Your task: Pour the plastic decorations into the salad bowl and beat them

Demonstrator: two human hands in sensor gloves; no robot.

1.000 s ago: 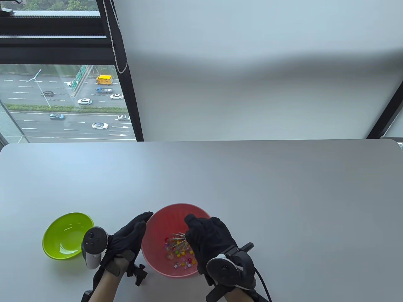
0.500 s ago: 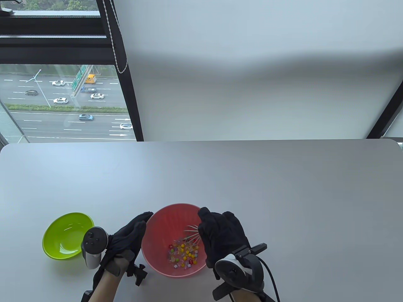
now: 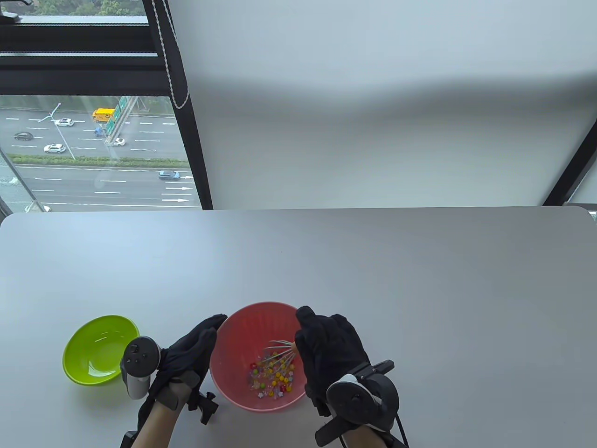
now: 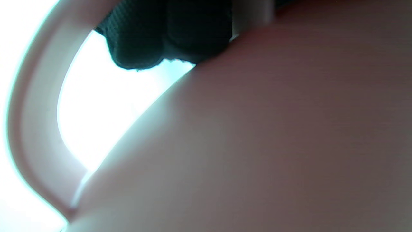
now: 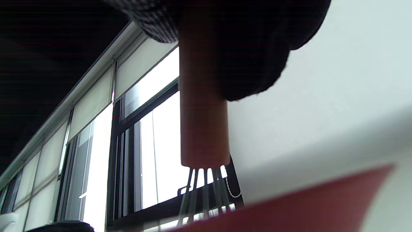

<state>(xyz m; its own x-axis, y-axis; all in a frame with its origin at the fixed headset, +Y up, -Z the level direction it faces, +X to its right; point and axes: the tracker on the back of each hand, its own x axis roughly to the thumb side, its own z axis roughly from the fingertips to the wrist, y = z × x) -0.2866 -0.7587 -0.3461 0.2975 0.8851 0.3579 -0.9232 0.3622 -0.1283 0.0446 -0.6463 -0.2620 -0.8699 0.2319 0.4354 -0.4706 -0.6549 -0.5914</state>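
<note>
A pink salad bowl point(image 3: 235, 336) stands near the table's front edge, with several small coloured plastic decorations point(image 3: 273, 375) in its bottom. My right hand point(image 3: 326, 350) hangs over the bowl's right rim and grips the wooden handle of a whisk point(image 5: 203, 122). The whisk's wires point(image 3: 280, 353) reach down-left into the decorations. My left hand point(image 3: 196, 347) rests with straight fingers against the bowl's left outer wall point(image 4: 257, 145); its fingertips point(image 4: 151, 42) show above that wall in the left wrist view.
A lime-green bowl point(image 3: 100, 350) with nothing in it sits to the left of my left hand. The grey table point(image 3: 373, 270) stretches far back toward a window and a white blind.
My right hand has moved to the right over the bowl with the whisk, sweeping its wires through the decorations. The left hand and both bowls have stayed put.
</note>
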